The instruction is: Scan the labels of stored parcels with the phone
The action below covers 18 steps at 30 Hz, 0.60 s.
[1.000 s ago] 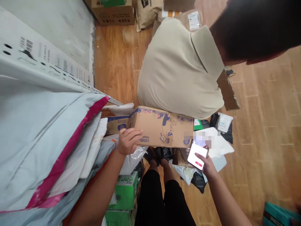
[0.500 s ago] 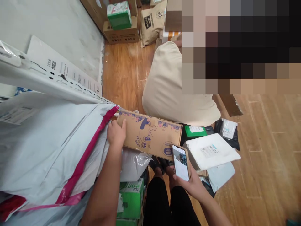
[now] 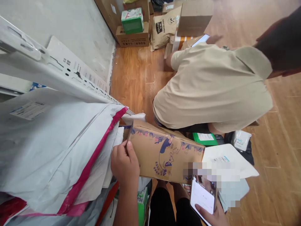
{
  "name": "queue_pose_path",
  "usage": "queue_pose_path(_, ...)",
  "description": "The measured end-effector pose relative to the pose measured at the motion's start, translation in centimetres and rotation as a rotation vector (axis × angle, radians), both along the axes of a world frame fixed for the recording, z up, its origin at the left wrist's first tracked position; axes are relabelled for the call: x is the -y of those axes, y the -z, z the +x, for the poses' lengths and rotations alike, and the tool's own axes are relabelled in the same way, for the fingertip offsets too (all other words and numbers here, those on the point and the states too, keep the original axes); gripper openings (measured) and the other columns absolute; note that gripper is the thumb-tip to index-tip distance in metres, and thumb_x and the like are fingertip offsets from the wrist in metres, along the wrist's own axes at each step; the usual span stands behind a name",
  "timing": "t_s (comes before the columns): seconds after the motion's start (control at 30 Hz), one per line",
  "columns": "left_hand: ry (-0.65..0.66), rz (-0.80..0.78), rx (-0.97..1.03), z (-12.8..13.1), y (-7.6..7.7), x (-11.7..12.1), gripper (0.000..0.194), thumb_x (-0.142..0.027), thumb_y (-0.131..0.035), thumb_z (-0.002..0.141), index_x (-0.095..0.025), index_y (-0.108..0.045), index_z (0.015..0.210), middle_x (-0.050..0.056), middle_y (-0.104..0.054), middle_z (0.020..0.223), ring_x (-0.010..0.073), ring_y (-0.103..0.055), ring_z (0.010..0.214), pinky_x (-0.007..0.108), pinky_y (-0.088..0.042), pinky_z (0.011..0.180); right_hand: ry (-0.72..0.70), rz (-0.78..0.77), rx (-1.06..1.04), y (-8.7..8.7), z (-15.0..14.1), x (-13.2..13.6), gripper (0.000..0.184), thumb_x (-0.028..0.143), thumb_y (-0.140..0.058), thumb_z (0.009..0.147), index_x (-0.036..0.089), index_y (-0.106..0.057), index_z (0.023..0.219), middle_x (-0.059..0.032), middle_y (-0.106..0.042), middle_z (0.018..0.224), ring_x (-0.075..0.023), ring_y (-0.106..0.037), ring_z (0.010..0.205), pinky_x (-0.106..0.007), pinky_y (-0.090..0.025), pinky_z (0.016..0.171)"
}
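My left hand (image 3: pixel 124 164) grips the left end of a brown cardboard box (image 3: pixel 164 153) printed with blue and pink cartoon figures, fingers curled round its edge. The box is tilted, its printed side facing me, in front of my legs. My right hand (image 3: pixel 211 215) holds a phone (image 3: pixel 202 196) with a lit white screen, low at the bottom edge just right of the box. Only part of that hand shows.
Grey and white mailer bags with a pink stripe (image 3: pixel 58 147) pile on a white metal shelf (image 3: pixel 58 75) at left. A person in a beige shirt (image 3: pixel 216 84) crouches ahead over parcels. White envelopes (image 3: pixel 228 157), a green box (image 3: pixel 204 138) and more cartons (image 3: pixel 133 29) lie on the wooden floor.
The box has turned and come closer to me, my left hand staying on its left end. The phone has dropped lower right. The crouching person has leaned forward toward the far parcels.
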State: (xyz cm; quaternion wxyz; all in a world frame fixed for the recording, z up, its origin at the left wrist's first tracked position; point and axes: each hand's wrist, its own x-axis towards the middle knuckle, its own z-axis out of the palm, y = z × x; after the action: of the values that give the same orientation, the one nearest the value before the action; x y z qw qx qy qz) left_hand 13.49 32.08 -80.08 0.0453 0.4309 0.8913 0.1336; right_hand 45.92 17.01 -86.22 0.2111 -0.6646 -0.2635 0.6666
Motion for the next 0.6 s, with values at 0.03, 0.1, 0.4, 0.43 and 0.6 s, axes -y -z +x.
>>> queue_pose_path(0.03, 0.009, -0.001, -0.027, 0.5, -1.1, -0.2, 0.037, -0.040, -0.040, 0.100, -0.015, -0.067, 0.101, 0.008, -0.064, 0.092, 0.0225, -0.059, 0.090, 0.033, -0.041, 0.075, 0.019, 0.025, -0.005, 0.4, -0.2, -0.1, 0.064, 0.047, -0.078, 0.071, 0.022, -0.059, 0.128, -0.0187, -0.073, 0.120, -0.0388, -0.066, 0.117, -0.049, -0.054, 0.100)
queue_pose_path(0.1, 0.042, -0.020, -0.076, 1.7, -2.8, -0.3, 0.037, -0.042, -0.044, 0.099, -0.014, -0.066, 0.108, 0.009, -0.063, 0.096, 0.0243, -0.058, 0.093, 0.034, -0.042, 0.075, 0.060, 0.045, -0.027, 1.7, -0.4, -0.7, 0.072, 0.047, -0.080, 0.069, 0.020, -0.056, 0.131, -0.0198, -0.072, 0.120, -0.0399, -0.066, 0.117, -0.050, -0.054, 0.099)
queue_pose_path(0.4, 0.311, -0.039, -0.149, 5.8, -2.0, -0.4, 0.050, -0.039, -0.056, 0.092, -0.005, -0.055, 0.128, 0.017, -0.056, 0.103, 0.0314, -0.053, 0.097, 0.042, -0.046, 0.084, 0.112, -0.110, -0.079, 7.6, 4.0, -12.4, 0.060, 0.046, -0.089, 0.057, 0.018, -0.067, 0.105, -0.0162, -0.079, 0.098, -0.0396, -0.075, 0.091, -0.059, -0.055, 0.090)
queue_pose_path(0.43, 0.320, -0.027, -0.106, 5.3, -1.6, -0.7, 0.045, -0.040, -0.055, 0.093, -0.008, -0.056, 0.124, 0.015, -0.055, 0.102, 0.0305, -0.053, 0.096, 0.042, -0.046, 0.083, 0.049, -0.096, -0.115, 7.6, 4.5, -13.3, 0.060, 0.044, -0.088, 0.061, 0.018, -0.066, 0.109, -0.0166, -0.078, 0.102, -0.0385, -0.075, 0.095, -0.059, -0.054, 0.094)
queue_pose_path(0.6, 0.336, -0.025, 0.404, 0.3, 2.3, -3.3, 0.027, -0.045, -0.057, 0.090, -0.020, -0.052, 0.101, 0.008, -0.055, 0.103, 0.0250, -0.056, 0.101, 0.043, -0.046, 0.092, -0.107, -0.041, -0.174, 6.6, 5.7, -12.8, 0.065, 0.038, -0.085, 0.069, 0.020, -0.056, 0.124, -0.0160, -0.077, 0.110, -0.0342, -0.071, 0.109, -0.058, -0.043, 0.109)
